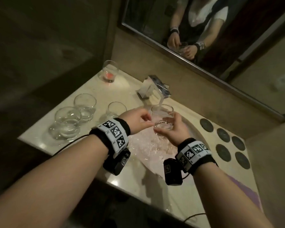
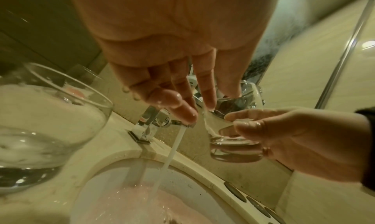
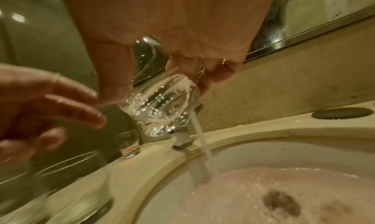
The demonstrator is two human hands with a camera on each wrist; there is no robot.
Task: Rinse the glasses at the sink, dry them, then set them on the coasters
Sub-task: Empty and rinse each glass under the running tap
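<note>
My right hand point(image 1: 171, 127) grips a clear tumbler point(image 1: 161, 112) round its lower part, over the sink point(image 1: 194, 129). The same tumbler point(image 2: 233, 150) shows in the left wrist view, and tilted, base towards the camera point(image 3: 160, 110), in the right wrist view. The tap point(image 1: 155, 88) is running; its stream point(image 2: 172, 150) falls close beside the tumbler into pinkish water. My left hand point(image 1: 146, 120) hangs wet just left of the glass, fingers point(image 2: 182, 108) relaxed, holding nothing. Several dark round coasters point(image 1: 223, 135) lie on the counter to the right of the sink.
Three clear glasses point(image 1: 67, 122) stand on the counter left of the sink, and one with red residue point(image 1: 109, 71) stands at the far corner. A purple cloth point(image 1: 247, 191) lies at the near right. A mirror point(image 1: 204, 30) hangs behind the tap.
</note>
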